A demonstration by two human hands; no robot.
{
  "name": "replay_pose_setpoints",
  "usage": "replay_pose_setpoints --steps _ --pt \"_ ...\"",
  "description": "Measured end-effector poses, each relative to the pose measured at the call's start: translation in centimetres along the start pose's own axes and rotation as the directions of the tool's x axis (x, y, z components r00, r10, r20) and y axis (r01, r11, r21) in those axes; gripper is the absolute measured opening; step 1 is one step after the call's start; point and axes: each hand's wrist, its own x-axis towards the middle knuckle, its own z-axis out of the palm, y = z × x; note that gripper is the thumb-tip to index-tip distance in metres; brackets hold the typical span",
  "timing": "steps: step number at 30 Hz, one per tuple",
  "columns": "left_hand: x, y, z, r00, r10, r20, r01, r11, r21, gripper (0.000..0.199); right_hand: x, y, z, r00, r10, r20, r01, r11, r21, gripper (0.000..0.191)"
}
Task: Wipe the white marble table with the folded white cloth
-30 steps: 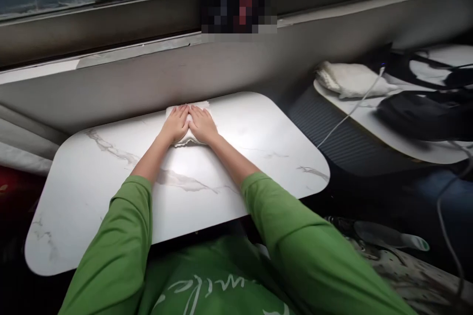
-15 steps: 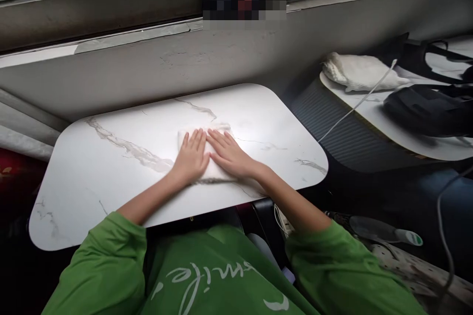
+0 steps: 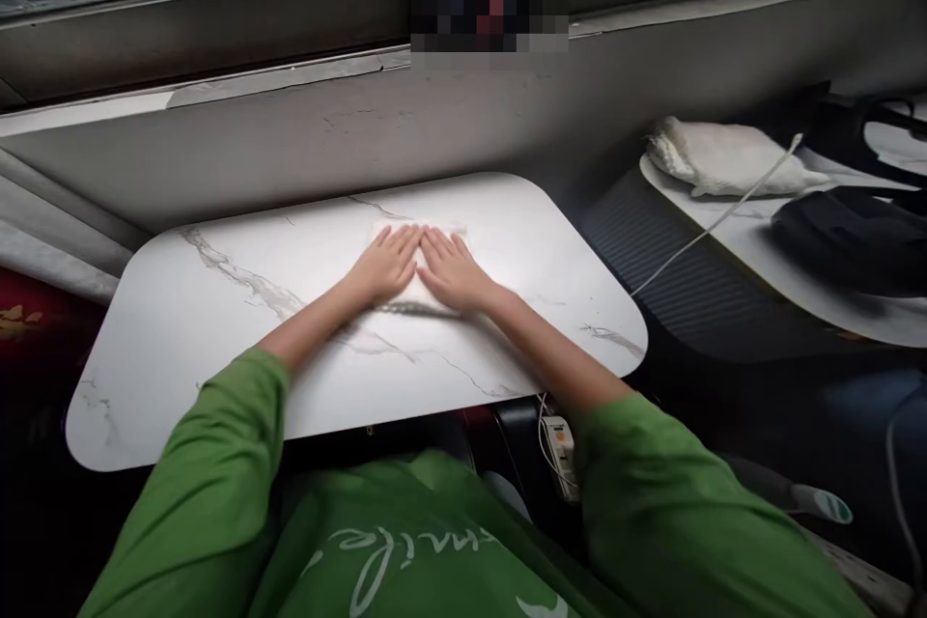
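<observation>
A white folded cloth [image 3: 422, 297] lies flat on a white marble-patterned tabletop [image 3: 238, 348], a little past its middle. My left hand [image 3: 387, 263] rests palm down on the left part of the cloth, fingers stretched forward. Beside it, my right hand [image 3: 453, 270] presses flat on the right part, its fingers pointing forward and inward. The fingertips of the two hands nearly meet. Most of the cloth is hidden beneath them.
Behind the tabletop runs a grey wall [image 3: 290, 159] below a window frame. To the right, a second table [image 3: 861, 314] bears a white bundle [image 3: 739, 157], a cable [image 3: 714, 227] and a dark bag [image 3: 855, 241]. A power strip [image 3: 560, 454] sits below the near edge.
Both hands have slid forward across the tabletop, away from my body, with the cloth under them. The camera view has shifted slightly.
</observation>
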Motion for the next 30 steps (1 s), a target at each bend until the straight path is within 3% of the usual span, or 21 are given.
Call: replay_pose_setpoints --steps 2,4,7,11,16,19,22,24,26,30 --pt "3.8 -3.0 -0.1 0.995 -0.095 -0.026 0.096 0.995 0.012 0.060 4.7 1.5 -0.8 0.999 0.045 -0.030 -0.046 0.999 -0.019 0.064" --pt "6.2 -4.9 0.0 0.986 -0.154 -0.057 0.154 0.988 0.004 0.060 7.7 2.3 -1.2 0.996 0.083 -0.034 -0.084 0.996 -0.027 0.063" --pt "6.9 -5.2 0.3 0.984 -0.159 -0.077 0.159 0.987 0.001 0.060 8.1 2.4 -1.2 0.995 0.097 -0.033 -0.098 0.995 -0.027 0.062" --pt "3.7 -1.1 0.4 0.997 -0.062 -0.038 0.063 0.998 0.021 0.060 2.5 2.5 -0.6 0.998 -0.027 -0.057 0.025 0.999 -0.033 0.062" --pt "-2.4 8.7 0.5 0.993 -0.117 -0.005 0.117 0.993 -0.002 0.062 -8.5 1.8 0.3 0.976 -0.197 -0.091 0.194 0.980 -0.045 0.061" --pt "-5.7 13.4 0.1 0.999 -0.051 0.019 0.052 0.997 -0.052 0.064 -14.4 0.2 0.7 0.969 -0.189 -0.161 0.185 0.982 -0.041 0.068" --pt "-7.4 15.3 -0.2 0.998 0.060 0.023 -0.058 0.994 -0.092 0.062 -17.7 -1.0 1.1 0.972 -0.136 -0.191 0.134 0.991 -0.023 0.070" --pt "-7.0 15.1 -0.1 0.996 0.079 0.038 -0.075 0.991 -0.107 0.063 -17.8 -0.8 1.2 0.975 -0.122 -0.187 0.121 0.992 -0.018 0.071" --pt "-5.1 14.0 0.2 0.996 0.063 0.057 -0.056 0.991 -0.120 0.065 -16.2 0.5 1.1 0.981 -0.098 -0.166 0.097 0.995 -0.013 0.070" --pt "2.1 9.2 1.2 0.999 -0.002 0.045 0.009 0.990 -0.138 0.066 -8.8 5.1 0.5 0.997 -0.004 -0.083 0.006 1.000 0.029 0.064"
